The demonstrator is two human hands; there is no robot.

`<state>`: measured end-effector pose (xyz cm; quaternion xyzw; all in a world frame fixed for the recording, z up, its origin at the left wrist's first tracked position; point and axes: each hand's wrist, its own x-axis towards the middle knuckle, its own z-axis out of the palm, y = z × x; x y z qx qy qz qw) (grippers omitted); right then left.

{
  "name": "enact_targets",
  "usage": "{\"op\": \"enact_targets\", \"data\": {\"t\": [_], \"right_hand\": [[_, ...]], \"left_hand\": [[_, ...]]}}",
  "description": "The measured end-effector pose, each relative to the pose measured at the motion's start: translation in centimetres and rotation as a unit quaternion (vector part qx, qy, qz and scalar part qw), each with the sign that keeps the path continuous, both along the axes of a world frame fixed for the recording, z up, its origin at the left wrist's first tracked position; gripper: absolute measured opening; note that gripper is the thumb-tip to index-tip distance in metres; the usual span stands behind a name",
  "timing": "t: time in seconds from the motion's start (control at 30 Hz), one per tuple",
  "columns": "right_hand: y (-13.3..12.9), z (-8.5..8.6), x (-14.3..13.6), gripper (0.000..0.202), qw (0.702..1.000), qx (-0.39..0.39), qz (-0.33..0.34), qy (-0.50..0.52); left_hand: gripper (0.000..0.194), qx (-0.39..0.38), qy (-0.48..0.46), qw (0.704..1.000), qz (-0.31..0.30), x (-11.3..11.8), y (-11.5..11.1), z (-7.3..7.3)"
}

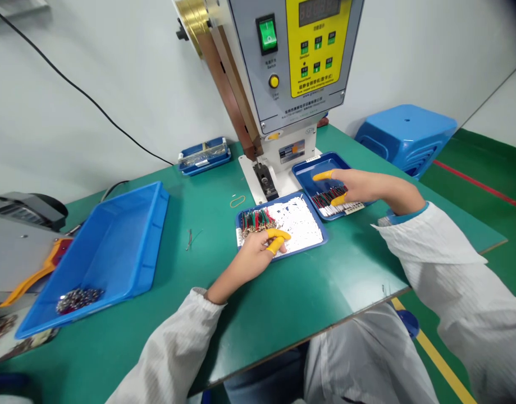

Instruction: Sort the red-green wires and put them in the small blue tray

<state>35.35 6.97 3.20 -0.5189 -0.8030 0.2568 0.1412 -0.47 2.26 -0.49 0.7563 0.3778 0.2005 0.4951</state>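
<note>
My left hand (pixel 258 252) is over the near edge of a blue tray (pixel 319 240), yellow finger cots on its thumb and index finger. Those two fingertips are pressed together above a spread of small white tubes (pixel 297 221); anything between them is too small to make out. Beside the hand, in the tray's left part, lies a bundle of red, green and black wires with metal ends (pixel 256 219). Over a second blue tray (pixel 320 165) my right hand (pixel 359 187) holds its cot-covered thumb and index finger apart. Under it lie dark wires with white ends (pixel 325 202).
Behind the trays stands a grey machine (pixel 251 67) with a yellow panel and a brown strip guide. A large blue bin (pixel 127 235) with metal parts stands left. A rubber band (pixel 237 202) and wire scraps (pixel 189 240) lie between. A blue stool (pixel 405 132) is at right.
</note>
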Motion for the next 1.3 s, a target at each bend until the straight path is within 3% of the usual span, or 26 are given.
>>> {"op": "enact_targets", "data": {"t": [0.2, 0.53, 0.63, 0.73, 0.8, 1.0, 1.1, 1.3], "right_hand": [[0.1, -1.0, -0.8, 0.081, 1.0, -0.004, 0.008, -0.013], [0.1, -1.1, -0.9, 0.076, 1.0, 0.006, 0.015, -0.004], [-0.2, -0.6, -2.1, 0.062, 0.998, 0.054, 0.032, 0.027], [-1.1, -0.2, -4.8, 0.035, 0.98, 0.163, 0.054, 0.104], [-1.9, -0.6, -6.9, 0.032, 0.97, 0.195, 0.054, 0.131], [-3.0, -4.2, -11.1, 0.037, 0.946, 0.244, 0.176, 0.123], [-3.2, -5.1, -12.1, 0.047, 0.944, 0.249, 0.173, 0.128], [-4.1, -5.2, -13.2, 0.066, 0.952, 0.245, 0.17, 0.066]], "left_hand": [[0.028, 0.001, 0.001, 1.0, 0.004, 0.2, 0.0, 0.5], [0.029, 0.013, 0.016, 1.0, -0.005, 0.0, 0.0, 0.2], [0.029, 0.014, 0.017, 1.0, -0.005, 0.0, 0.0, 0.2], [0.028, 0.02, 0.013, 1.0, -0.004, 0.1, 0.0, 0.2], [0.029, 0.027, 0.018, 0.999, -0.009, 0.2, -0.1, 0.3], [0.024, 0.064, 0.047, 0.997, -0.022, 0.3, -0.3, 0.5], [0.02, 0.082, 0.052, 0.995, -0.025, 0.2, -0.4, 0.4], [0.024, 0.091, 0.046, 0.995, -0.018, 0.1, -0.5, 0.0]]}}
